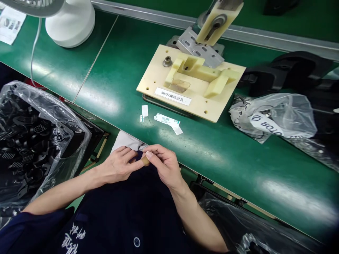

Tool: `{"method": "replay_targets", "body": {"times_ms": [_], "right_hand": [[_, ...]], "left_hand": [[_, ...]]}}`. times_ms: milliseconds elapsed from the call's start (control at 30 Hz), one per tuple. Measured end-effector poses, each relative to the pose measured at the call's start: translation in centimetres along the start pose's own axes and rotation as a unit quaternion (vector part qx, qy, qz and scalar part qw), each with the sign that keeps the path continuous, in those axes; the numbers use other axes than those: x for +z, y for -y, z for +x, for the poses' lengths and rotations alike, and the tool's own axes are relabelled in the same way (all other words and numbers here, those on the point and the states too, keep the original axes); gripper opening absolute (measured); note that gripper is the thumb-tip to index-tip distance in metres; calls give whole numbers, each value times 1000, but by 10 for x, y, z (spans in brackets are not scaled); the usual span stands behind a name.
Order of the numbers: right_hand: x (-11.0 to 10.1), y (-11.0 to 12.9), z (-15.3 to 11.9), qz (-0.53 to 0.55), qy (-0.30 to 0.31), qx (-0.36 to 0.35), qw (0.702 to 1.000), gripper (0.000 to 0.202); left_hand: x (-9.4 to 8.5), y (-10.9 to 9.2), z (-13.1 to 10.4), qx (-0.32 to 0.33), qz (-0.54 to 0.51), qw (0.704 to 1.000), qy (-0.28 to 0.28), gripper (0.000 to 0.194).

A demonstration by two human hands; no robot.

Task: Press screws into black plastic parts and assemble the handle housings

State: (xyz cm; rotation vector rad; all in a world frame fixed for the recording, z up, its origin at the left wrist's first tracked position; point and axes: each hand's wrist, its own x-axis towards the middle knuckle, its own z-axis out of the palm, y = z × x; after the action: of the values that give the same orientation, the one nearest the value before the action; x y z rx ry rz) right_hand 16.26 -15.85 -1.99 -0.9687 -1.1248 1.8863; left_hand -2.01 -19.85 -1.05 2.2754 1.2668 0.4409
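A tan adhesive bandage (145, 161) is wrapped around the tip of the outstretched index finger of my left hand (119, 165). The other fingers of that hand are loosely bent, and nothing shows in its grasp. My right hand (166, 165) pinches the bandage between thumb and index finger at that fingertip. Both hands are in front of my body, just off the bench edge. On the bench beyond them lie a torn bandage wrapper (165, 120) with green print and a small white scrap (144, 110).
A cream fixture plate (156, 76) with a lever clamp (215, 26) stands on the green bench (111, 84). To its right are a clear plastic bag (288, 114) and black parts. Left, a plastic-lined bin (79, 155) holds black parts. A white lamp base (72, 26) stands behind.
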Motion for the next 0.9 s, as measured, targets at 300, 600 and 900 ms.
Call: {"method": "replay_targets", "body": {"times_ms": [300, 600, 900], "right_hand": [[-26, 18, 10, -416, -200, -219, 860, 16], [-55, 26, 47, -643, -175, -105, 738, 19], [-55, 10, 48, -624, -229, -201, 720, 20]], "left_hand": [[0, -5, 0, 49, 18, 997, -62, 47], [-12, 42, 52, 3, 52, 971, -233, 34], [-2, 63, 100, 2, 79, 973, -217, 33]]}}
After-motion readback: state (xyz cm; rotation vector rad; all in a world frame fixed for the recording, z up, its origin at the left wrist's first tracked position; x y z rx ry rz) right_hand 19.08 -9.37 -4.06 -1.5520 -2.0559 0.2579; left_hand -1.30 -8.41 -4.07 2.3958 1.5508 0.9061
